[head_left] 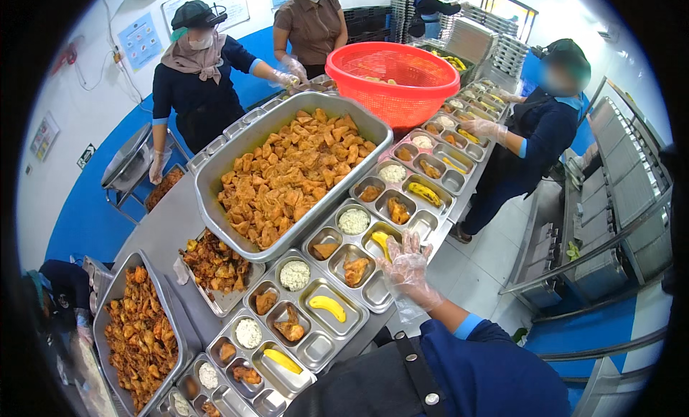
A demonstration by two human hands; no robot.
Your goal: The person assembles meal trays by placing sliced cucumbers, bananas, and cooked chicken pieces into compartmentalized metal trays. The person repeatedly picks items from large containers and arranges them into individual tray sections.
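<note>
My right hand, in a clear plastic glove, is spread over the right edge of a steel compartment tray. Its fingers are apart with nothing seen in them, close beside a yellow banana; whether they touch it I cannot tell. That tray also holds a piece of fried chicken, a brown wedge and a white rice-like mound. Nearer me, another tray carries a banana, chicken and a white mound. My left hand is out of view.
A deep metal pan of brown sauced pieces stands beyond the tray row. Fried chicken fills a pan at left and a smaller tray. A red basket stands behind. Co-workers reach over the table.
</note>
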